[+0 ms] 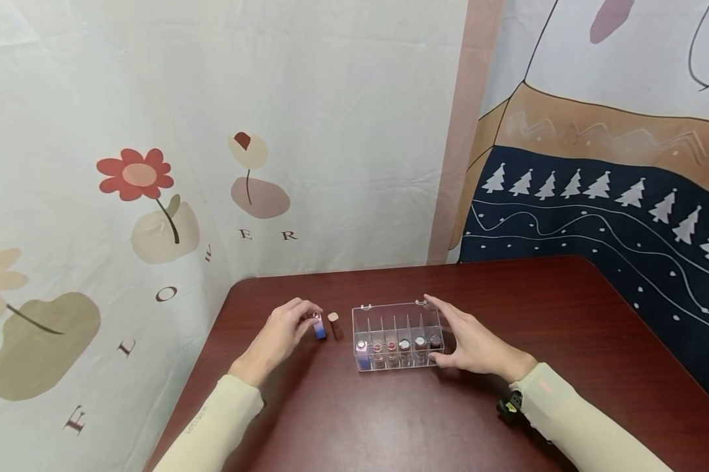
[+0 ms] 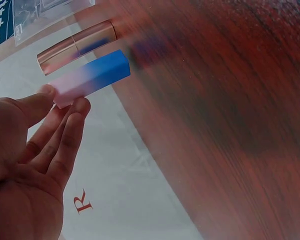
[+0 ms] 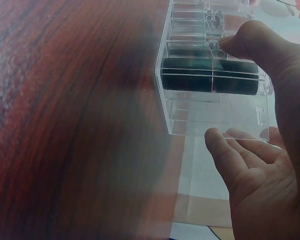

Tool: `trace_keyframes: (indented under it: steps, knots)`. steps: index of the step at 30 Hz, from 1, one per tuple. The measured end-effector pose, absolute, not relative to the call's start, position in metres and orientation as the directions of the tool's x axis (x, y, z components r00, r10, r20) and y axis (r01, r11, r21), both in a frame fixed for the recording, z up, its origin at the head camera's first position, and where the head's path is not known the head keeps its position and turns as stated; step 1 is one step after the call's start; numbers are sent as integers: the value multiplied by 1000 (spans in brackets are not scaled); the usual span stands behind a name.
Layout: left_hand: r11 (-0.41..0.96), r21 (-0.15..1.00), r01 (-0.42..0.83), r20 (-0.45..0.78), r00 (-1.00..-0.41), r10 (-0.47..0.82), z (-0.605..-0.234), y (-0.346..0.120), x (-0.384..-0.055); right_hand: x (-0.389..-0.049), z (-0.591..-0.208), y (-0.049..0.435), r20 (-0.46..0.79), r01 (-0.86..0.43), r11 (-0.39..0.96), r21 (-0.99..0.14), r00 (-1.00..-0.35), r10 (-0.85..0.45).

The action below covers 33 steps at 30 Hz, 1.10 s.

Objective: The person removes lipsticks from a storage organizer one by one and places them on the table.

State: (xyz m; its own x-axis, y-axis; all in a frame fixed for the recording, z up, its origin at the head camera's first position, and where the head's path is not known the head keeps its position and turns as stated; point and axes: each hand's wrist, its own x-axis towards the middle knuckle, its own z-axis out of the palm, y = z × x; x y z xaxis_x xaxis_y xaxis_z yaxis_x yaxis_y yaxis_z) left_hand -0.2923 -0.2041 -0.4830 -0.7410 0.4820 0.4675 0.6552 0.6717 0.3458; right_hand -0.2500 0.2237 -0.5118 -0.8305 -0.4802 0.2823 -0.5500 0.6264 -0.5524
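My left hand [image 1: 282, 332] pinches the pink end of a pink-to-blue lipstick tube [image 2: 92, 77] between thumb and fingertips. Its blue end points down; whether it touches the table I cannot tell. Just right of it a rose-gold lipstick tube [image 1: 335, 326] stands on the table. A clear plastic divided box [image 1: 398, 321] sits farther right, with several lipsticks in its compartments, among them a pink-and-blue one [image 1: 363, 357] at the left end and a black one [image 3: 210, 76] at the right end. My right hand [image 1: 472, 337] grips the box's right end, thumb in front, fingers behind.
The dark red wooden table [image 1: 413, 419] reaches back to a printed cloth [image 1: 354, 131] with flowers and letters. At the right hangs a dark blue cloth section [image 1: 567, 210] with white trees. A black band [image 1: 510, 406] sits at the right wrist.
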Motion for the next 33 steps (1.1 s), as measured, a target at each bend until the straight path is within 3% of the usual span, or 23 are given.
trace_keyframes:
  steps: [16, 33]
  knots:
    - [703, 361, 613, 389, -784, 484, -486, -205, -295, -250, -510, 222, 310, -576, 616, -538, -814, -491]
    - [725, 329, 605, 440, -777, 449, -478, -200, -291, -248, -508, 222, 281, -552, 632, -543, -829, -483]
